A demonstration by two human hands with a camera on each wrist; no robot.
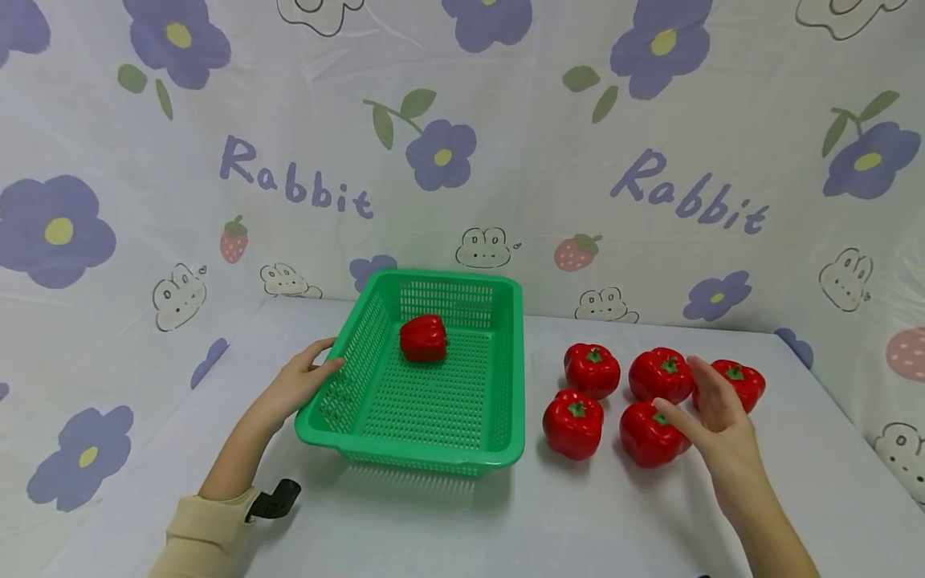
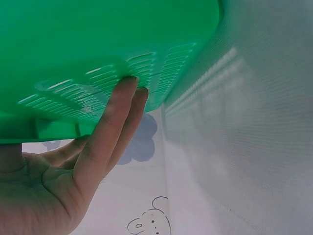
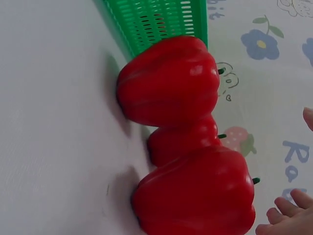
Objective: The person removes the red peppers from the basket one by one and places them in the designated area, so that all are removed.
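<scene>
L hand on basket, R hand at the peppers

My left hand (image 1: 307,377) rests w/ straight fingers (image 2: 115,117) flat against the side wall of the green basket (image 1: 499,437), steadying, not gripping. One red pepper (image 1: 423,338) already sits inside, near the back wall. My right hand (image 1: 715,413) is open, fingers relaxed, touching or just short of the front-right pepper (image 1: 645,437) in a group of five on the worktop (image 1: 448,522), right of the basket. Risks as I judge them: peppers are packed close, so closing fingers could knock the neighbour pepper (image 1: 659,374) or the far-right pepper (image 1: 744,384) & roll it toward the right edge. Basket looks light; a push from my L hand could slide it. Open room lies in front, toward me; the backdrop (image 1: 462,160) closes off behind.
</scene>
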